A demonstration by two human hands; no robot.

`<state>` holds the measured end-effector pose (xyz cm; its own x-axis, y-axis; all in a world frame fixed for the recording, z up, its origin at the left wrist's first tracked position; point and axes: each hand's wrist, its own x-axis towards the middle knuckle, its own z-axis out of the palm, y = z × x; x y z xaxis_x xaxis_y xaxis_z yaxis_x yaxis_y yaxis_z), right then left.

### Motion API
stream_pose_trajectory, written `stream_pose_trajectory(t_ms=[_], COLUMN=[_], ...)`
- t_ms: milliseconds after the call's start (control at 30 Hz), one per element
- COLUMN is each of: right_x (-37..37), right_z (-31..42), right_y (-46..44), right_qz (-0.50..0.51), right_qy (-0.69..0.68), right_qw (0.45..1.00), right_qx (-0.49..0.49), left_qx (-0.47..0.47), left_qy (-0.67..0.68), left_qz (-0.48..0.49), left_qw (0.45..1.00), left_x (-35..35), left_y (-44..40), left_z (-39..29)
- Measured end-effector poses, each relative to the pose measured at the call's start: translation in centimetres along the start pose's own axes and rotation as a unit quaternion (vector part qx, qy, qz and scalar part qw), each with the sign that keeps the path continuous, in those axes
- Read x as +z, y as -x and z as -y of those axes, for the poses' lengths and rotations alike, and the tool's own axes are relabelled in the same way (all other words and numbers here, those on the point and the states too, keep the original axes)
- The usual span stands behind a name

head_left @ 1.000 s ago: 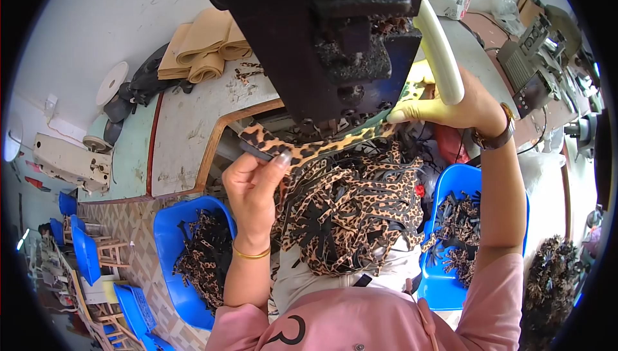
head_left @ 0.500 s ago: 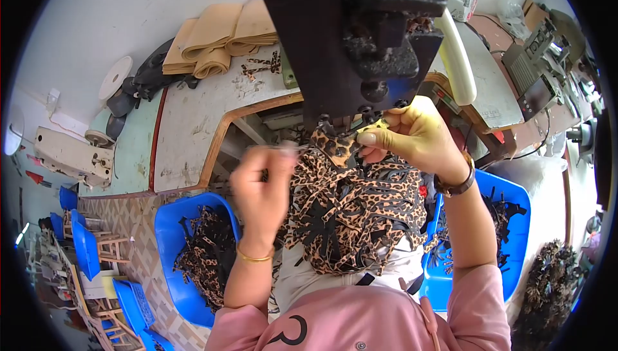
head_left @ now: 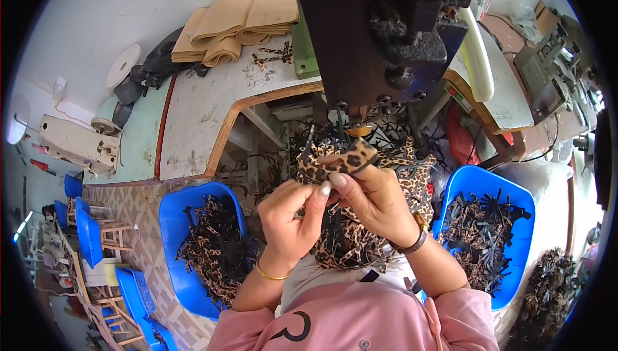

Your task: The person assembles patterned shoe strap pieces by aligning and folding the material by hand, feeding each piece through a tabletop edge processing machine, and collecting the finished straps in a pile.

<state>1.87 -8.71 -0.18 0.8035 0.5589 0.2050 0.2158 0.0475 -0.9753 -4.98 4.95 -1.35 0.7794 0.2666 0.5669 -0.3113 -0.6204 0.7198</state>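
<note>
My left hand (head_left: 293,212) and my right hand (head_left: 380,206) meet over my lap, thumbs nearly touching. Between them is a leopard-print strip (head_left: 355,158), which my right hand grips and which curves up over its fingers. My left fingertips are pinched together at the strip's near side; what exactly they hold is too small to tell. Under both hands a heap of leopard-print and black strips (head_left: 412,183) lies on my lap. The dark machine head (head_left: 386,35) hangs just beyond and above the hands.
Blue chairs with strip piles stand on the left (head_left: 170,235) and right (head_left: 524,241). A worktable (head_left: 193,125) with a wooden edge bears folded tan sheets (head_left: 222,22). A pale curved bar (head_left: 477,61) is beside the machine. More scraps lie under the table.
Both hands have come together nearer my body, over the heap. The strip, first stretched between the hands by the machine, is now bunched up between them. The view has shifted too.
</note>
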Motion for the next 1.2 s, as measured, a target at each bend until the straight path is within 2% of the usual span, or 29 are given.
stream_pose_trajectory(t_ms=[67, 133, 167, 200, 267, 300, 333, 400, 433, 533, 700, 867, 933, 1133, 1200], right_x=[-0.9, -2.4, -2.9, -3.3, -5.1, -5.8, -7.1, -7.6, -8.1, -8.0, -8.0, -7.8, -7.7, -6.5, -5.9], right_z=[0.1, 1.3, 1.5, 2.0, 4.2, 3.9, 3.8, 2.1, 1.7, 1.4, 1.0, 0.9, 0.9, 1.4, 1.5], right_y=[0.2, 0.1, -0.2, -0.1, -0.3, -0.1, -0.1, -0.3, 0.2, -0.1, -1.1, -1.7, -1.9, -2.8, -2.8], right_qz=[0.048, 0.137, 0.132, 0.130, 0.125, 0.085, 0.055, -0.024, -0.008, -0.034, -0.055, -0.046, -0.029, 0.026, 0.002], right_qy=[0.038, 0.171, 0.184, 0.183, 0.177, 0.133, 0.140, 0.063, -0.065, -0.127, -0.117, -0.123, -0.124, -0.173, -0.194], right_qw=[0.998, 0.975, 0.967, 0.967, 0.973, 0.987, 0.988, 0.994, 0.997, 0.988, 0.988, 0.987, 0.988, 0.981, 0.977], right_qx=[-0.002, -0.044, -0.117, -0.120, -0.078, -0.034, -0.039, -0.088, 0.046, 0.087, 0.083, 0.094, 0.084, 0.087, 0.083], left_qx=[0.023, -0.049, -0.029, -0.027, -0.007, -0.047, -0.042, -0.130, -0.146, -0.181, -0.214, -0.207, -0.203, -0.181, -0.175], left_qy=[-0.085, -0.009, 0.063, 0.063, 0.130, 0.197, 0.200, 0.237, 0.246, 0.234, 0.252, 0.256, 0.236, 0.240, 0.259], left_qz=[-0.013, 0.000, 0.036, 0.032, 0.127, 0.119, 0.120, 0.149, 0.148, 0.136, 0.133, 0.122, 0.059, -0.007, -0.016], left_qw=[0.996, 0.999, 0.997, 0.997, 0.983, 0.972, 0.972, 0.951, 0.947, 0.946, 0.934, 0.937, 0.949, 0.954, 0.950], left_x=[-1.7, -2.1, -2.0, -2.0, -1.8, -1.1, -0.5, 0.6, 1.5, 2.7, 2.8, 2.3, 2.5, 1.7, 1.4], left_y=[-0.2, -2.5, -3.2, -3.6, -4.5, -4.6, -4.8, -5.1, -4.9, -5.2, -5.8, -5.7, -5.2, -4.1, -4.1], left_z=[-0.9, -2.9, -2.5, -2.5, -2.5, -2.8, -2.9, -2.9, -2.5, -2.3, -2.6, -2.7, -2.9, -1.4, -1.2])
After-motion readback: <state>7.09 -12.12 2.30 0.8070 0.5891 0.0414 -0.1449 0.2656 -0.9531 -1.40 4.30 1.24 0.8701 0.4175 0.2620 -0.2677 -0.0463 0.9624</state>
